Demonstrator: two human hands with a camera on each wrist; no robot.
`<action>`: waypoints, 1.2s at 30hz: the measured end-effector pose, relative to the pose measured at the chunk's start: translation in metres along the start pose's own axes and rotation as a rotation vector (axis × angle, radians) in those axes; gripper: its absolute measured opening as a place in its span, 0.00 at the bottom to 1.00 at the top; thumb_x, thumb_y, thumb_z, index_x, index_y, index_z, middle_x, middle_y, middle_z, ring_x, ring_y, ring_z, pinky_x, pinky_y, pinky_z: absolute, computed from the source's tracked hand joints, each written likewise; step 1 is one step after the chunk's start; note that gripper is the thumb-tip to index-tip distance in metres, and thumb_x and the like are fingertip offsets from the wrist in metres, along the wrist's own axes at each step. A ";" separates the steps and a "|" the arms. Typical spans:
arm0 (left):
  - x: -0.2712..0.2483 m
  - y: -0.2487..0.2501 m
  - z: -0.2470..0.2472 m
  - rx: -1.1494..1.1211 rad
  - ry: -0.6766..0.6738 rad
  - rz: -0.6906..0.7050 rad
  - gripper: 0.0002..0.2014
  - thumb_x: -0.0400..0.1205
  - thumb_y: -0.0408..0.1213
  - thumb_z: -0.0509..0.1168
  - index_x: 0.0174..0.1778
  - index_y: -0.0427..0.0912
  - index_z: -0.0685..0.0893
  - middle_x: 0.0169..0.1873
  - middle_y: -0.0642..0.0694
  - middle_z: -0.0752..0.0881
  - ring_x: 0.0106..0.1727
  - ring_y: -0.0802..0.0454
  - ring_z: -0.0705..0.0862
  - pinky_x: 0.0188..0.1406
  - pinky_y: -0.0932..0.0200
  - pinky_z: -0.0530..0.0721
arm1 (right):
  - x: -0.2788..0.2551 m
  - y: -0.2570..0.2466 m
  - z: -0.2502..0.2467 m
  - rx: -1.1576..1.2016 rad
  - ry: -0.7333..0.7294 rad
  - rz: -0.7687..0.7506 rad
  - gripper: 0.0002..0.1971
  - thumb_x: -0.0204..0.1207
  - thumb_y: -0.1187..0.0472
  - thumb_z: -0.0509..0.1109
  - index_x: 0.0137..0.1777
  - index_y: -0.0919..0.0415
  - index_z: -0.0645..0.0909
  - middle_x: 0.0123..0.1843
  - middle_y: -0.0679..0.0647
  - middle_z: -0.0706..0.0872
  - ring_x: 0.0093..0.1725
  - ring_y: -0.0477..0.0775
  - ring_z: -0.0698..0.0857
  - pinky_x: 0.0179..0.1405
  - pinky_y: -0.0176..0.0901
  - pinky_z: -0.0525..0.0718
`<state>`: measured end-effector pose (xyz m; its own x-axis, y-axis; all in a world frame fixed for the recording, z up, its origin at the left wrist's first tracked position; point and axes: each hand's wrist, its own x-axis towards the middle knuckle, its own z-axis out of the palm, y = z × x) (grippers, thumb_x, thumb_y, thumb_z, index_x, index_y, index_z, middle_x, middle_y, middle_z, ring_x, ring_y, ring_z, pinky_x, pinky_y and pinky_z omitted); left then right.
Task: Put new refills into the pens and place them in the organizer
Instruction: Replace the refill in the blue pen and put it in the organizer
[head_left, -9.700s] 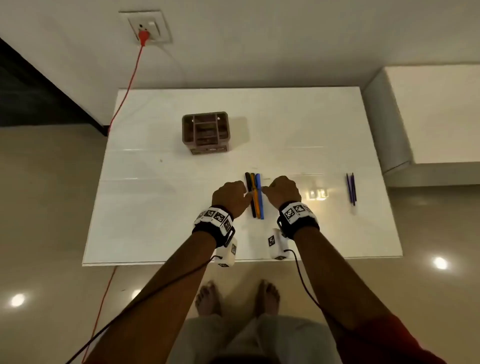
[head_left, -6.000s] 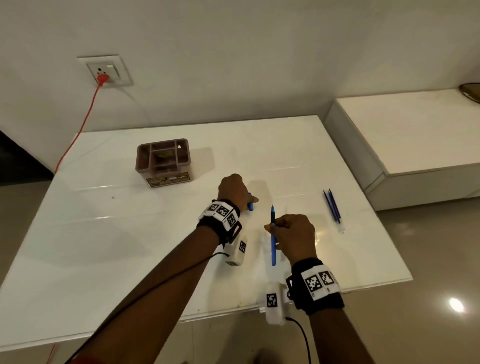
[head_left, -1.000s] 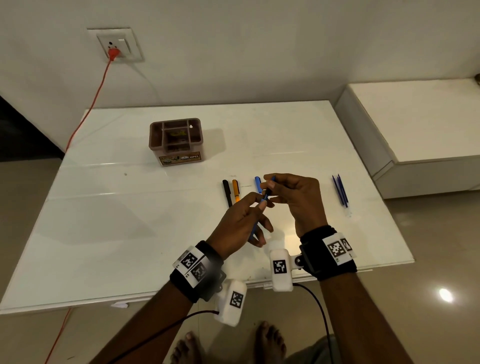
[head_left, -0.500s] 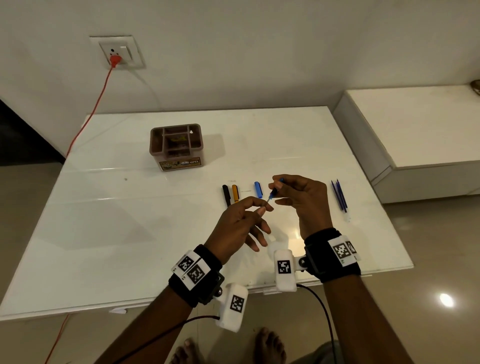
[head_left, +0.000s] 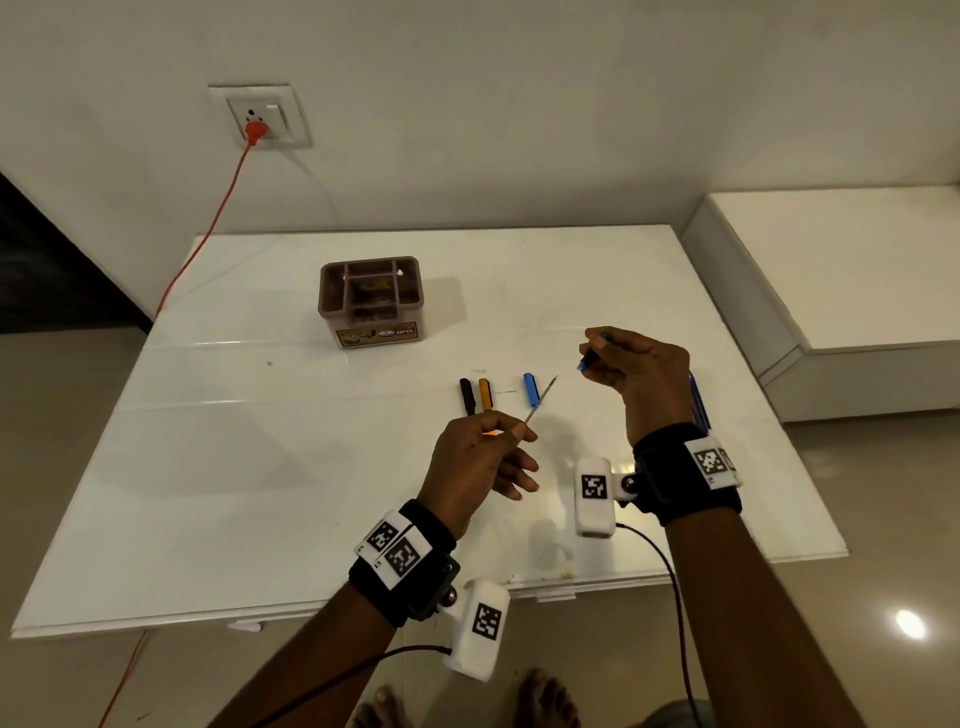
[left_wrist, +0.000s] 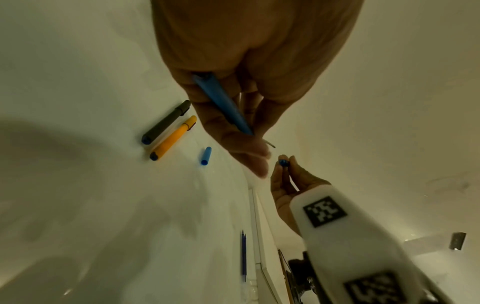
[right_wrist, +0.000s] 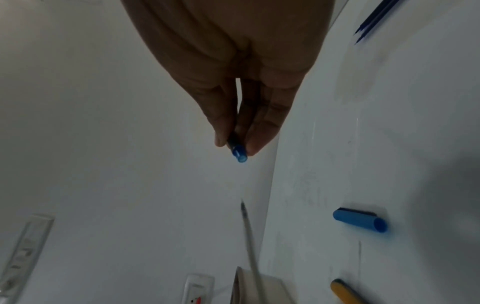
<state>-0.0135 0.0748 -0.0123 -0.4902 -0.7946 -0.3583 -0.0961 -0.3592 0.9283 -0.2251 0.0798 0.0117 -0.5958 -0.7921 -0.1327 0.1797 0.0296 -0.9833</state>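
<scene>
A: From the head view, our left hand (head_left: 480, 457) pinches the thin old refill (head_left: 540, 399) between thumb and forefinger; our right hand (head_left: 641, 379) pinches the small blue tip piece (head_left: 587, 361). Both are held above the desk (head_left: 260, 467).

B: On the desk we count one black pen (head_left: 467, 396), one orange pen (head_left: 485, 394) and one blue cap (head_left: 530, 389). The brown organizer (head_left: 371, 301) stands well apart, farther back (no pen in it that we can see).

A: The left wrist view adds that the blue barrel (left_wrist: 221, 102) lies in that same hand, tucked under the curled fingers. Two new refills (left_wrist: 243, 257) lie side by side near the desk edge.

B: The right wrist view shows the tip piece pinched at its sides, its open end free.

A: We judge the refills light, slender and slightly bendy, so we should grip near the middle. The tip piece is tiny and smooth and could easily slip.
</scene>
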 end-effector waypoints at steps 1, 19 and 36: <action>0.001 -0.001 -0.002 -0.008 0.021 -0.003 0.12 0.90 0.36 0.62 0.53 0.33 0.89 0.35 0.32 0.90 0.31 0.39 0.90 0.25 0.58 0.86 | 0.009 0.002 0.001 -0.034 0.007 0.013 0.06 0.79 0.71 0.76 0.54 0.70 0.90 0.43 0.65 0.92 0.38 0.57 0.91 0.44 0.46 0.94; 0.007 -0.007 -0.009 -0.071 0.095 0.004 0.11 0.90 0.40 0.63 0.54 0.40 0.90 0.39 0.37 0.93 0.35 0.44 0.92 0.30 0.58 0.87 | 0.063 0.056 0.019 -0.953 -0.050 0.109 0.17 0.64 0.54 0.90 0.37 0.67 0.88 0.38 0.61 0.92 0.40 0.64 0.92 0.48 0.59 0.93; -0.001 -0.009 0.021 -0.114 0.028 0.053 0.11 0.88 0.37 0.66 0.61 0.39 0.90 0.38 0.37 0.92 0.30 0.50 0.84 0.28 0.60 0.78 | -0.064 0.012 0.013 -0.207 -0.051 0.205 0.05 0.78 0.70 0.73 0.47 0.68 0.91 0.43 0.63 0.94 0.40 0.55 0.90 0.36 0.42 0.86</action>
<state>-0.0303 0.0896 -0.0181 -0.4672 -0.8270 -0.3127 0.0290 -0.3678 0.9294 -0.1749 0.1228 0.0100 -0.5228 -0.7861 -0.3298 0.1254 0.3118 -0.9418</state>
